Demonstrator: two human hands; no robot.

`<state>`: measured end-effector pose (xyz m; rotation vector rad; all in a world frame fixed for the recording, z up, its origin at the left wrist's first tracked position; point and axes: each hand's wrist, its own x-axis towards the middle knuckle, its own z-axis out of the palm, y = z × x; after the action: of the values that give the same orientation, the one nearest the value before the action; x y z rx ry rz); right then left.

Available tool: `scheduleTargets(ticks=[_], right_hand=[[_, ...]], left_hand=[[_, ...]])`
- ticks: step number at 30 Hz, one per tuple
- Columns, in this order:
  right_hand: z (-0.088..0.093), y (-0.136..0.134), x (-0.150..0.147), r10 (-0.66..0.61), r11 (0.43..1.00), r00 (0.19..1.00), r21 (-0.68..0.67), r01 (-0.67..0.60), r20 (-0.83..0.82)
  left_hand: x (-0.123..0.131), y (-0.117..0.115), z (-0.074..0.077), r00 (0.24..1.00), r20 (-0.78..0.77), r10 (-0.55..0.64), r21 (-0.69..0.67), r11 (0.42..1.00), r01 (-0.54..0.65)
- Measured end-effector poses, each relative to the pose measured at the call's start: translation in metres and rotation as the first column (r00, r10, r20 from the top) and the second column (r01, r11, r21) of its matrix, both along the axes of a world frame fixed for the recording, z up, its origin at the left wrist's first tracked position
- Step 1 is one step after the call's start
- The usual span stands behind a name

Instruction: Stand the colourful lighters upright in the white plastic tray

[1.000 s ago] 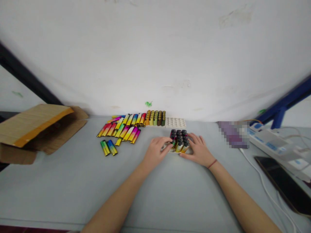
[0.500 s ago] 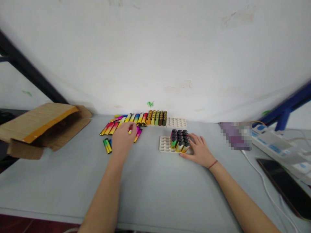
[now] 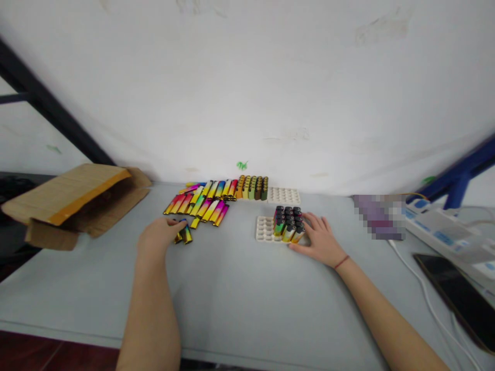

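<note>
Gray counter (image 3: 240, 304) is backed by white wall (image 3: 216, 87); lighters (image 3: 187, 234) are touched by left hand (image 3: 157, 235) (grip can't be told); right hand (image 3: 322, 241) is spread wide beside tray (image 3: 264, 229).

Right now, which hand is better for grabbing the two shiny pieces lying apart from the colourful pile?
Probably the left: the left hand is at the two shiny pieces, while the right hand is farther off, beside the upright black-topped pieces.
</note>
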<state>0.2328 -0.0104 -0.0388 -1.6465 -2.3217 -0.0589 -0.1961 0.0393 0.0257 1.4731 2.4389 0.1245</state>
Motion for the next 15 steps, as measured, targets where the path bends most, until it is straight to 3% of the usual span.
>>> scheduleTargets(ticks=[9,15], right_hand=[[-0.001,0.001,0.000,0.006,1.000,1.000,-0.002,-0.006,-0.012],[0.001,0.000,-0.002,0.005,1.000,1.000,-0.004,-0.006,-0.022]], left_hand=[[0.010,-0.002,0.005,0.996,-0.027,-0.080,0.022,0.997,0.081],[0.017,-0.004,0.009,0.989,-0.093,-0.112,0.161,0.979,0.126]])
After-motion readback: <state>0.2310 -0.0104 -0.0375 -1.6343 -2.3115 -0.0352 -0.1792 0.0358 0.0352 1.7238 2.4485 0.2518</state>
